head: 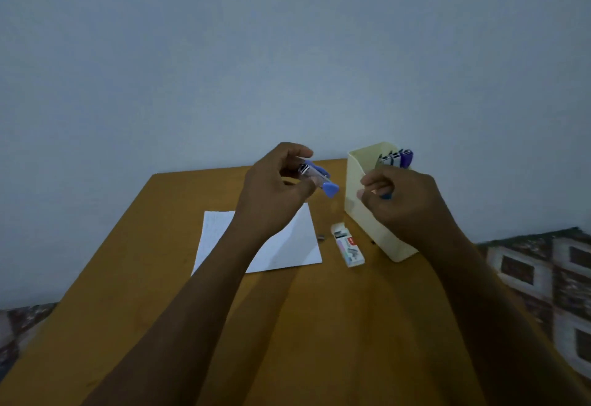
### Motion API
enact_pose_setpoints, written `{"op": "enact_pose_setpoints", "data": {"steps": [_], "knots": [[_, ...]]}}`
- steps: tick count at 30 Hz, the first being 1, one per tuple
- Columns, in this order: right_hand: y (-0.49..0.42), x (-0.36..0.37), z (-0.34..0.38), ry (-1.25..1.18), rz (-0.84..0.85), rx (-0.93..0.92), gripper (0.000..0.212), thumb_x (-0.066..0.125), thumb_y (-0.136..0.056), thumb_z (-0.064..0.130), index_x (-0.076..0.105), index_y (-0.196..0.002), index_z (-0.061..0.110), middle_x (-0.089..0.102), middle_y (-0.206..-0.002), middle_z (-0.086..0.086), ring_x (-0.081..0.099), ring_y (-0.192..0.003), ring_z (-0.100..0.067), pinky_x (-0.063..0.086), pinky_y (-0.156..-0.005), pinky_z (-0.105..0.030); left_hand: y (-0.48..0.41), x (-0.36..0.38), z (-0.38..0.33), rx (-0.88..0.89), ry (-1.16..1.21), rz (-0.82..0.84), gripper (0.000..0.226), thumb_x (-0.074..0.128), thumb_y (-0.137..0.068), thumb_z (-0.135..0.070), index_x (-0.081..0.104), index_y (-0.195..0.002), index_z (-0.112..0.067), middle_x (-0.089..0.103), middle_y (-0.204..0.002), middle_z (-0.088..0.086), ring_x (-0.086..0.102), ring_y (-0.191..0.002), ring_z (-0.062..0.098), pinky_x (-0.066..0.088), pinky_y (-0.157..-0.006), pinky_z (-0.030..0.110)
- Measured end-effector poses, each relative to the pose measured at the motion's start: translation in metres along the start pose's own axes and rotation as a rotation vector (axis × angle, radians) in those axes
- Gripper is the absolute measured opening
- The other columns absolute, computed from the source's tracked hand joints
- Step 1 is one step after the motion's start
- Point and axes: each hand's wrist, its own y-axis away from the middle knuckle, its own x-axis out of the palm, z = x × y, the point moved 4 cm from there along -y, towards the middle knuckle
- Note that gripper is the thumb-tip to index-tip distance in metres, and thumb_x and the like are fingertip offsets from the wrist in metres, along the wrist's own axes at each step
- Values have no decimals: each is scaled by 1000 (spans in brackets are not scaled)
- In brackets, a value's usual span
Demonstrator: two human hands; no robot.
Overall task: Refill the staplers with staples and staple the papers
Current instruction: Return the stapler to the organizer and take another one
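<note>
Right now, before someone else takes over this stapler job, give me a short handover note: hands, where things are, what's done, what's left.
Left hand grips a blue stapler, raised off the table. Right hand pinches a small blue-tipped piece; what it is, unclear. Paper lies flat, the opened staple box to its right. More staplers stand in the cream holder. Done: box opened, one stapler in hand. Left: load it, staple the paper, then the others.
</note>
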Motion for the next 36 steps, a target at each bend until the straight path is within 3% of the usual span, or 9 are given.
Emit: {"op": "enact_pose_setpoints", "data": {"steps": [4, 8, 10, 13, 17, 29, 36], "knots": [[-3, -25, -25, 33, -71, 34, 22, 72, -78, 20, 64, -96, 10, 64, -89, -1, 58, -82, -13, 43, -70, -18, -14, 34, -25, 86, -105, 36, 28, 74, -79, -17, 62, -103, -24, 67, -94, -12, 62, -88, 1, 47, -72, 7], [-5, -28, -49, 85, -67, 97, 45, 74, -76, 29, 57, -113, 12, 60, -106, -1, 49, -93, -11, 38, -72, -20, -26, 65, -36, 128, -241, 86, 29, 73, -82, -19, 62, -108, -21, 64, -97, -11, 59, -88, 1, 38, -68, -4], [-5, -26, -55, 82, -57, 108, 50, 75, -75, 30, 56, -117, 12, 60, -112, -4, 48, -94, -11, 37, -71, -20, -30, 76, -36, 142, -298, 91, 29, 72, -83, -20, 62, -110, -20, 65, -98, -8, 60, -90, 5, 40, -73, 3], [-5, -22, -62, 81, -50, 119, 50, 75, -75, 32, 55, -118, 13, 59, -114, -5, 48, -100, -15, 33, -65, -16, -37, 87, -33, 179, -408, 95, 30, 72, -83, -21, 62, -111, -18, 69, -103, -1, 63, -93, 13, 51, -83, 27], [-7, -14, -69, 103, -50, 139, 48, 73, -77, 34, 55, -117, 16, 58, -116, -2, 47, -103, -15, 37, -77, -22, -44, 97, -27, 187, -497, 111, 29, 70, -84, -22, 61, -111, -18, 69, -104, 1, 64, -96, 20, 50, -89, 44], [-13, -6, -72, 82, -21, 151, 48, 71, -79, 32, 53, -121, 17, 55, -122, -2, 48, -109, -17, 39, -84, -24, -60, 98, -23, 125, -523, 191, 30, 72, -79, -26, 65, -108, -21, 70, -102, -2, 64, -96, 17, 49, -91, 45], [-13, -3, -72, 117, -13, 139, 48, 71, -80, 31, 53, -121, 16, 56, -121, -3, 47, -111, -19, 41, -85, -27, -56, 113, -10, 192, -717, 179, 33, 66, -85, -32, 65, -117, -23, 70, -107, 0, 58, -105, 20, 44, -90, 43]]}}
